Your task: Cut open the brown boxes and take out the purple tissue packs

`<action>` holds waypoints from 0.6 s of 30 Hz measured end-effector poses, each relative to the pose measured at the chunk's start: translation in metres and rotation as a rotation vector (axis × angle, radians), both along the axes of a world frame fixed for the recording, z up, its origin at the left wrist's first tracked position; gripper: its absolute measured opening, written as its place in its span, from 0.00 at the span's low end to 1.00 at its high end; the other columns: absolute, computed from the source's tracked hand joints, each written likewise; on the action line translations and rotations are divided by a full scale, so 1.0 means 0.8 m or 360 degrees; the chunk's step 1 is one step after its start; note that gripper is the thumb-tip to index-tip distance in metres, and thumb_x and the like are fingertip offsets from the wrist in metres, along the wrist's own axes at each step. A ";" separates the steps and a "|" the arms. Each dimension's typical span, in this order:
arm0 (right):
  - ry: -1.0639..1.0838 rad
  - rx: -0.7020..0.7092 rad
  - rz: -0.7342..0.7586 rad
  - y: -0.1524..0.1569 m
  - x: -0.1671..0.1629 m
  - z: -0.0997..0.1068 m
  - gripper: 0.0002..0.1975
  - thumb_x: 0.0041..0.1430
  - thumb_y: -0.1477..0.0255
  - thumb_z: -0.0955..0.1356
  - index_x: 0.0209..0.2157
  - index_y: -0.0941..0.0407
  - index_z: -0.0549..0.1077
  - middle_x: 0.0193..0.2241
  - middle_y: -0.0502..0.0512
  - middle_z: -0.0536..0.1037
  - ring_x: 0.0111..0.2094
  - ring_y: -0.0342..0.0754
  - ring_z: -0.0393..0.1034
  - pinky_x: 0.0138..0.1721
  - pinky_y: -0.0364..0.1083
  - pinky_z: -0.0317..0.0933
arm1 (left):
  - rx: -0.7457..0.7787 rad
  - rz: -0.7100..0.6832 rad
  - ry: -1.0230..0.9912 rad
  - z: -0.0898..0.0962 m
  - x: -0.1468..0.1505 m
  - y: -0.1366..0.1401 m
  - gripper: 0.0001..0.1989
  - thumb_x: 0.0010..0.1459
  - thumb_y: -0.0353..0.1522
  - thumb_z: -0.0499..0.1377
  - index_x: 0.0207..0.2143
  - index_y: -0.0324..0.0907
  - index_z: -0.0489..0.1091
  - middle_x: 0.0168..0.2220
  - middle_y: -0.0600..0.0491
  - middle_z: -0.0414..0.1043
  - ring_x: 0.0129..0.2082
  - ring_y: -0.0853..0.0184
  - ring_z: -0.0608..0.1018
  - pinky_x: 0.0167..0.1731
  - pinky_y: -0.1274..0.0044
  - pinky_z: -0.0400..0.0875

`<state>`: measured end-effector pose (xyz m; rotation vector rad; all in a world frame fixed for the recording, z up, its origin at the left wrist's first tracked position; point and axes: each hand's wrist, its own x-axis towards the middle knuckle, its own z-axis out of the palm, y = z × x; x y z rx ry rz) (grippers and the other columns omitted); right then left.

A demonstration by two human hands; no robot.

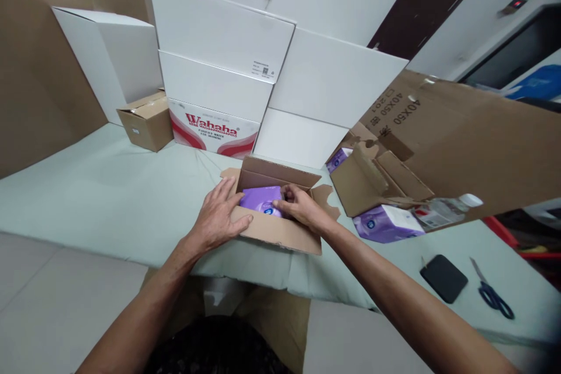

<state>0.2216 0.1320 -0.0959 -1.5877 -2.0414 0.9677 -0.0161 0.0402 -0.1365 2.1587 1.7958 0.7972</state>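
An open cardboard box (280,234) stands near the table's front edge, its flaps folded outward. A purple tissue pack (258,197) with a round blue logo lies in the mouth of the box. My right hand (298,205) reaches in from the right and pinches the pack's right end between thumb and fingers. On the left, my left hand (221,210) rests with its fingers spread over the box's left side, the thumb along the near flap. Its fingertips lie close to the pack's left end. The pack's underside and the bottom of the box are hidden.
Tall white panels and a Wahaha carton (214,131) back the table, beside a small closed cardboard box (149,121). At right are another opened box (368,178), a purple pack (388,223), a clear bottle (447,210), a black flat case (444,278) and scissors (493,295).
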 end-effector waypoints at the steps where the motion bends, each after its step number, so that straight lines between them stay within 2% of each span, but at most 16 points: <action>1: 0.0072 -0.0055 -0.0044 0.000 -0.001 -0.002 0.23 0.50 0.59 0.77 0.44 0.56 0.74 0.39 0.57 0.81 0.39 0.51 0.74 0.40 0.47 0.68 | -0.0002 0.0004 0.0002 0.000 0.000 0.000 0.30 0.61 0.45 0.63 0.61 0.38 0.73 0.74 0.37 0.52 0.74 0.41 0.54 0.69 0.50 0.57; 5: 0.0192 -0.0413 -0.0126 0.001 -0.006 -0.004 0.25 0.48 0.55 0.78 0.41 0.57 0.75 0.31 0.54 0.80 0.31 0.48 0.72 0.32 0.45 0.67 | 0.0008 -0.0004 0.0022 0.000 0.000 0.000 0.30 0.61 0.45 0.62 0.61 0.39 0.73 0.74 0.36 0.52 0.74 0.42 0.55 0.68 0.50 0.57; 8: 0.0161 -0.0537 -0.0119 0.002 -0.009 -0.003 0.22 0.48 0.54 0.78 0.34 0.57 0.77 0.27 0.54 0.80 0.28 0.48 0.72 0.29 0.45 0.66 | 0.0039 -0.0011 0.0025 -0.002 -0.001 0.001 0.29 0.61 0.44 0.62 0.61 0.40 0.73 0.74 0.37 0.53 0.74 0.43 0.56 0.68 0.50 0.57; 10: 0.0129 -0.0529 -0.0121 0.002 -0.010 -0.002 0.21 0.48 0.54 0.78 0.32 0.57 0.77 0.27 0.55 0.81 0.28 0.48 0.72 0.28 0.45 0.64 | 0.0054 -0.0009 0.0025 -0.003 -0.001 0.001 0.29 0.62 0.44 0.62 0.61 0.40 0.73 0.74 0.37 0.54 0.74 0.43 0.56 0.68 0.49 0.57; 12: 0.0116 -0.0492 -0.0116 0.001 -0.010 -0.002 0.21 0.48 0.54 0.77 0.34 0.57 0.77 0.30 0.56 0.82 0.29 0.49 0.73 0.28 0.45 0.64 | 0.0062 -0.0005 0.0015 -0.005 -0.001 0.001 0.29 0.61 0.44 0.62 0.61 0.39 0.73 0.74 0.36 0.54 0.74 0.42 0.56 0.67 0.49 0.58; 18: -0.0066 -0.0136 -0.0211 -0.003 -0.010 -0.006 0.31 0.50 0.57 0.75 0.52 0.58 0.73 0.37 0.56 0.82 0.38 0.54 0.77 0.33 0.46 0.66 | 0.0069 0.0033 -0.0018 -0.006 0.004 0.000 0.31 0.59 0.44 0.63 0.62 0.38 0.71 0.74 0.36 0.54 0.74 0.41 0.56 0.68 0.48 0.57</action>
